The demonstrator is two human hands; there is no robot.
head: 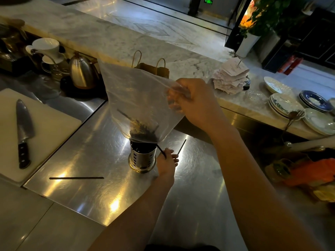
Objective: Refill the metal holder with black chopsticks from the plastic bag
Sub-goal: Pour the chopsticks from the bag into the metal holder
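The right hand is up high, and its fingers pinch the top edge of a clear plastic bag. The bag hangs down, and its low end sits right on the mouth of the metal holder. A dark bunch of black chopsticks lies at the bottom of the bag, and more dark sticks show inside the holder. The holder is a round steel cup with holes in its side, and it stands upright. The left hand is just beside the holder, and its fingers curl around 1 chopstick that points up toward the bag.

Another chopstick lies just past that hand. 1 loose chopstick lies flat on the shiny steel counter, well apart from the holder. To the left is a white cutting board with a big knife on it. Behind the bag are a steel kettle, a white coffee dripper and a brown paper bag. A long marble ledge runs across the back. On the right it holds a stack of paper slips and piles of plates.
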